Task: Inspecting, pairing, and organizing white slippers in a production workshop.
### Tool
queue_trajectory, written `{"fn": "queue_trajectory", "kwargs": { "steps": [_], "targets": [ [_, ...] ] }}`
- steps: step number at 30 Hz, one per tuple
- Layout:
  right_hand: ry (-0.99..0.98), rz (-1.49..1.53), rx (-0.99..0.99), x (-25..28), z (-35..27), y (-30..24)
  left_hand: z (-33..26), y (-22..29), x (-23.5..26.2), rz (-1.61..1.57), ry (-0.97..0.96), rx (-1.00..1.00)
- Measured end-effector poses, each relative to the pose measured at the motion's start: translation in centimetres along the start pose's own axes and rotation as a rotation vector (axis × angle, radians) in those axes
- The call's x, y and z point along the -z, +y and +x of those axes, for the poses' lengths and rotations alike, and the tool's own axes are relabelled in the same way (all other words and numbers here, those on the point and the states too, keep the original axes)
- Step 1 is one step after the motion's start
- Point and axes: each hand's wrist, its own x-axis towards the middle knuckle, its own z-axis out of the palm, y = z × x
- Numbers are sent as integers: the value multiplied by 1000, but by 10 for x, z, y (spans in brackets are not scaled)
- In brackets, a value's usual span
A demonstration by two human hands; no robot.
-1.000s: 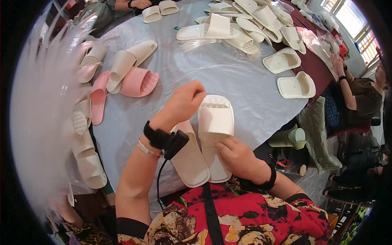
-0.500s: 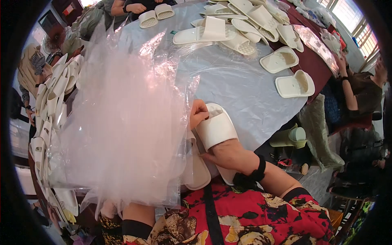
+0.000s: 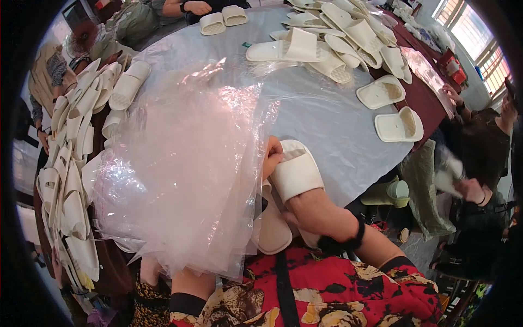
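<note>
A cream slipper [image 3: 298, 173] lies tilted in front of me, its toe pointing away. My right hand [image 3: 306, 210] reaches into it from the heel side; its fingers are hidden under the strap and the thumb is outside. At the slipper's left edge, the curled fingers of my left hand [image 3: 273, 158] grip by the toe opening. A second slipper [image 3: 274, 233] sits just below, partly covered. The large loose stack of clear plastic bags [image 3: 185, 174] lies over my left forearm and hides most of it.
Cream slippers pile up at the far right [image 3: 357, 32] and along the left [image 3: 76, 141]. A pair [image 3: 224, 20] stands at the far edge of the plastic-covered table [image 3: 321, 103]. A green thermos [image 3: 384, 194] is at the right. People work around the table.
The bag stack has sunk lower and flatter, uncovering slippers at the left. Both hands stay at the same slipper. A co-worker's blurred hand at the right has moved down. The view has shifted slightly.
</note>
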Motion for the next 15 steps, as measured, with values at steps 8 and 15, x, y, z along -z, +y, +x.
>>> {"fn": "queue_trajectory", "kwargs": {
  "steps": [8, 15],
  "targets": [
    [483, -185, 373, 115, 4, -20, -16, -14, 27, -50, -92, 129],
    [739, -36, 866, 144, 136, -82, -31, 2, 59, -202, 64, 165]
  ]
}}
